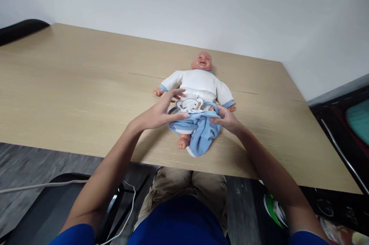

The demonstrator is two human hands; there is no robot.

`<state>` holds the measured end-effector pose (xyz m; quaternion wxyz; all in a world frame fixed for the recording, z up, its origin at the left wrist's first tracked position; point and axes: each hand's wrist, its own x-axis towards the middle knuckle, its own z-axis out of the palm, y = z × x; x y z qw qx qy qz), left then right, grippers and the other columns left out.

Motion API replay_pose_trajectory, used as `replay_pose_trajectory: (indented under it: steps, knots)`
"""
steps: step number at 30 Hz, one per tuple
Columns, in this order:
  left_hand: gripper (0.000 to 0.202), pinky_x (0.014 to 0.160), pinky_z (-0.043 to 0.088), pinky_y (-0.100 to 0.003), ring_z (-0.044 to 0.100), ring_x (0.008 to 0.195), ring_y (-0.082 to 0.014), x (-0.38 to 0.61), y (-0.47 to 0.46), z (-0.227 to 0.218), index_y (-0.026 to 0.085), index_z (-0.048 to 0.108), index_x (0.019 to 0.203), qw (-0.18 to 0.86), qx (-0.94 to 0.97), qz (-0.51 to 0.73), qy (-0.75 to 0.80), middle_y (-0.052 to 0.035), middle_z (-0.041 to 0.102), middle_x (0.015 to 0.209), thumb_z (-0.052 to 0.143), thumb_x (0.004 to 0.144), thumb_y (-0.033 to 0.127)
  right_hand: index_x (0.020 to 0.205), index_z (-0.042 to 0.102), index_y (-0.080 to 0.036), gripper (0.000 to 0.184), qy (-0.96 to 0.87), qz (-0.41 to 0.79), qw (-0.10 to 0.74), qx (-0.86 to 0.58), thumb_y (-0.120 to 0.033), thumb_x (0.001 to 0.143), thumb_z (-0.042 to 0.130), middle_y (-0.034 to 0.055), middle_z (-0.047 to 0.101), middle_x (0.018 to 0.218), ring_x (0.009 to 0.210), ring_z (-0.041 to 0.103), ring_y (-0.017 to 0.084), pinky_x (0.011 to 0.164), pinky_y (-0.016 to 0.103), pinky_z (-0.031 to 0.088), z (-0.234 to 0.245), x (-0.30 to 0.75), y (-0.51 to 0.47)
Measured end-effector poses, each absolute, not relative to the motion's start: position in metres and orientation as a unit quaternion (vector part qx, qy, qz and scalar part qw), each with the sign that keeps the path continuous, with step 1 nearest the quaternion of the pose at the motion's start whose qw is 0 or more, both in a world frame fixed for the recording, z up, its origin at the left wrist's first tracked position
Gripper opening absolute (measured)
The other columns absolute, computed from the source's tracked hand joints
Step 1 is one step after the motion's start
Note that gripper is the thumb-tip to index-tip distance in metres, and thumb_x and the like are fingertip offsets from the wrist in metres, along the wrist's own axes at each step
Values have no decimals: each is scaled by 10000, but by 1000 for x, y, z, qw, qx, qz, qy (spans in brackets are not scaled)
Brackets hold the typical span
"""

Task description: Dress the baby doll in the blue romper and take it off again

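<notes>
A baby doll [198, 79] in a white long-sleeved top with blue cuffs lies on its back, head toward the wall. Light blue overalls [205, 131] with an animal face on the white bib cover its lower body. One bare doll foot [183, 142] pokes out of a trouser leg; the other leg of the garment hangs limp toward the table edge. My left hand [157, 114] is open over the bib's left side, fingers spread, its thumb touching the cloth. My right hand [230, 119] pinches the overalls at their right side, near a blue strap.
The doll lies near the front edge of a wooden table [86, 83] that meets a white wall. A black chair [52, 206] and white cables are below on the left. On the right stands a dark rack [334, 122] with a teal item, and a green-and-white round object [272, 210] lies lower down.
</notes>
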<state>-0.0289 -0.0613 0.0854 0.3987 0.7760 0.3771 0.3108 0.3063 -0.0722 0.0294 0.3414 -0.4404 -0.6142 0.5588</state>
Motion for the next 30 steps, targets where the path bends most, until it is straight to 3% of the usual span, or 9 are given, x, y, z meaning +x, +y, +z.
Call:
replay_pose_trajectory:
  steps: [3, 7, 9, 13, 17, 21, 24, 26, 30]
  knots:
    - [645, 1241, 580, -523, 699, 1454, -397, -1, -49, 108, 280, 797, 1428, 366, 834, 230, 343, -130, 804, 1503, 914, 914, 653, 957, 639, -259, 682, -617, 581, 319, -424, -707, 681, 1074, -45, 627, 858, 739, 594, 158, 662, 266, 552, 31, 312, -72]
    - [451, 948, 628, -427, 810, 1047, -335, 25, -17, 125, 295, 887, 1131, 409, 864, 61, 287, -69, 880, 1108, 967, 811, 603, 927, 645, -244, 627, -626, 598, 305, -397, -684, 743, 1052, -56, 599, 837, 730, 577, 140, 672, 252, 528, 36, 317, -74]
    - [444, 806, 604, -385, 780, 874, -293, 33, -3, 127, 302, 887, 1044, 438, 852, 20, 286, -39, 857, 965, 1028, 705, 552, 992, 686, -234, 574, -634, 607, 282, -387, -652, 800, 1028, -42, 649, 874, 773, 632, 154, 711, 262, 563, 40, 318, -76]
    - [587, 750, 605, -358, 744, 844, -266, 45, 7, 125, 317, 837, 973, 437, 844, 54, 306, -7, 823, 934, 1106, 460, 417, 1225, 742, -221, 644, -629, 629, 273, -368, -607, 800, 1034, 10, 774, 1035, 916, 749, 204, 823, 319, 660, 46, 318, -80]
    - [473, 689, 543, -362, 668, 740, -257, 48, 8, 123, 315, 774, 913, 407, 877, -42, 250, 6, 749, 812, 1041, 621, 575, 1288, 738, -233, 691, -637, 635, 252, -358, -517, 760, 1081, 9, 790, 1078, 956, 766, 205, 840, 303, 677, 54, 320, -84]
    - [300, 819, 570, -362, 722, 894, -273, 47, 12, 115, 302, 810, 983, 479, 865, -39, 142, -6, 779, 926, 920, 854, 550, 1258, 775, -237, 642, -697, 603, 168, -350, -498, 767, 1095, 16, 815, 1122, 1014, 767, 237, 905, 340, 685, 60, 321, -86]
    - [370, 877, 581, -320, 742, 977, -256, 48, 18, 100, 247, 804, 1065, 533, 843, -9, 73, -12, 792, 1008, 961, 857, 509, 1084, 783, -228, 478, -709, 598, 146, -343, -615, 905, 999, 9, 779, 1001, 912, 721, 225, 861, 346, 654, 57, 321, -90]
    - [416, 871, 582, -293, 746, 981, -236, 50, 22, 90, 220, 792, 1086, 558, 827, 12, 59, -10, 796, 1033, 986, 854, 506, 1008, 763, -225, 498, -699, 602, 183, -340, -699, 980, 912, 1, 728, 920, 841, 667, 205, 814, 335, 623, 54, 322, -93]
    - [497, 960, 630, -306, 800, 1100, -249, 50, 26, 80, 214, 820, 1221, 603, 795, 14, 62, -27, 852, 1181, 1025, 846, 466, 1071, 798, -239, 577, -654, 605, 267, -367, -815, 1057, 767, 22, 739, 948, 883, 671, 224, 851, 355, 639, 51, 324, -97]
